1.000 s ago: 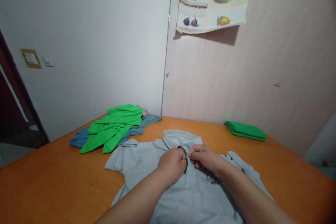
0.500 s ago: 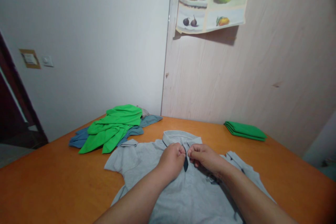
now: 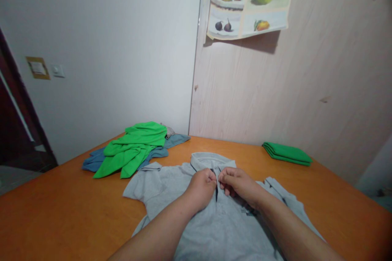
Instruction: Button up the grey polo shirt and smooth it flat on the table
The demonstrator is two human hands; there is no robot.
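A grey short-sleeved polo shirt [image 3: 214,228] lies spread on the orange table [image 3: 92,212], front side up, its collar [image 3: 212,159] toward the wall. Below the collar, my left hand [image 3: 203,185] pinches one edge of the shirt's front placket. My right hand [image 3: 237,181] pinches the opposite edge, just to the right. Between the two hands a narrow dark strip shows inside the placket opening. Any button at the fingertips is too small or hidden to make out. Both forearms lie over the shirt's lower part.
A loose heap with a bright green garment [image 3: 134,149] over blue cloth [image 3: 94,160] lies at the back left. A folded dark green cloth [image 3: 287,153] rests at the back right. Fruit pictures [image 3: 249,6] hang on the wall behind.
My hands have drawn slightly closer together over the placket, and the dark gap between its edges looks narrower. The whole view has shifted slightly; the other things stay put.
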